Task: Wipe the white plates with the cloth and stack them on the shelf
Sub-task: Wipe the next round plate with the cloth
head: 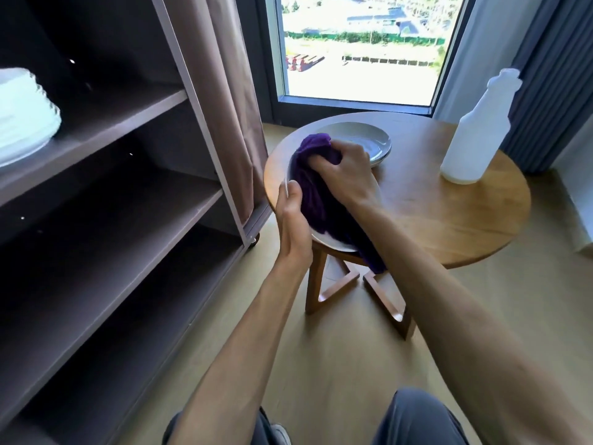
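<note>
Purple cloth point(316, 191) covered most of the plate point(333, 244) in hand, so that only its lower rim and a sliver of its left edge showed. The left hand point(290, 220) held that plate tilted over the near edge of the table point(449, 207), thumb hooked over the left rim and the fingers hidden behind it. The right hand point(348, 171) was clenched round a bunch of the cloth and pressed it against the plate's face, while a tail of the cloth hung down past the lower rim.

Wiping, then, was the step in hand, and by my judgement the task stood somewhere in its middle. A stack point(22, 114) of white plates already sat on the upper board of the shelf point(134, 114) to the left, and more plates point(362, 139) (two, as far as could be told) lay on the table behind the hands, not yet wiped. A white bottle point(475, 130) stood well apart at the table's right side, untouched.

Next, the cloth would need to come off the face, and the plate would have to be carried left and set flat on the stack. That calls for a level hold and a gentle lowering, since the stack stood near the shelf's front edge.
</note>
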Available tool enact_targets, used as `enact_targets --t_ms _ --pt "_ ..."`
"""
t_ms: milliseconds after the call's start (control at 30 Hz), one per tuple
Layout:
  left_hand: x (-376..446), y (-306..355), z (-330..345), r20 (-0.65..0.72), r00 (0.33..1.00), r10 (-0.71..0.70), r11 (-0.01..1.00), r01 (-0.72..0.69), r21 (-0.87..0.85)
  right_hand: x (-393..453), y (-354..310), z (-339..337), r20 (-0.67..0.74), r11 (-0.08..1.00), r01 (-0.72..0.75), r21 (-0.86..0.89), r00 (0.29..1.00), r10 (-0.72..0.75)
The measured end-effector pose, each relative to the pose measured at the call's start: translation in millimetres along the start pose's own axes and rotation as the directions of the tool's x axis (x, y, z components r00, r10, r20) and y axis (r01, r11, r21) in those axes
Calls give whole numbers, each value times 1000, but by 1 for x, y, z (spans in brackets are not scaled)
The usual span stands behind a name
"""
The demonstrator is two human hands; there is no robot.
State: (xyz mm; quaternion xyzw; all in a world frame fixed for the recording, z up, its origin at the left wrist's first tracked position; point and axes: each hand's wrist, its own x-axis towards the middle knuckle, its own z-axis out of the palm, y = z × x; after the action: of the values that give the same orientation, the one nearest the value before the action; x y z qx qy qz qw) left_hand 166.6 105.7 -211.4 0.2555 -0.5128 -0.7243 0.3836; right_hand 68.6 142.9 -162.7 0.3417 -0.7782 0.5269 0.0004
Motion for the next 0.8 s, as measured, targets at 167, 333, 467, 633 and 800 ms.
enact_targets --t_ms 167,333,467,633,800 --pt "1 8 -9 -143 982 -122 986 103 -134 11 18 -47 -332 897 -163 410 890 314" --pt "-1 15 -12 -216 968 -126 957 61 -282 13 29 -75 -405 833 -188 520 804 434" --pt "-1 18 -9 -209 968 -141 948 71 -311 -1 27 -55 -106 841 -281 463 924 367" --pt "-1 17 -12 -236 963 -133 901 19 -433 -8 36 -36 51 905 -252 344 967 250" --pt "-6 16 -13 -190 972 -137 872 27 -490 -20 37 -23 144 745 -457 486 882 448"
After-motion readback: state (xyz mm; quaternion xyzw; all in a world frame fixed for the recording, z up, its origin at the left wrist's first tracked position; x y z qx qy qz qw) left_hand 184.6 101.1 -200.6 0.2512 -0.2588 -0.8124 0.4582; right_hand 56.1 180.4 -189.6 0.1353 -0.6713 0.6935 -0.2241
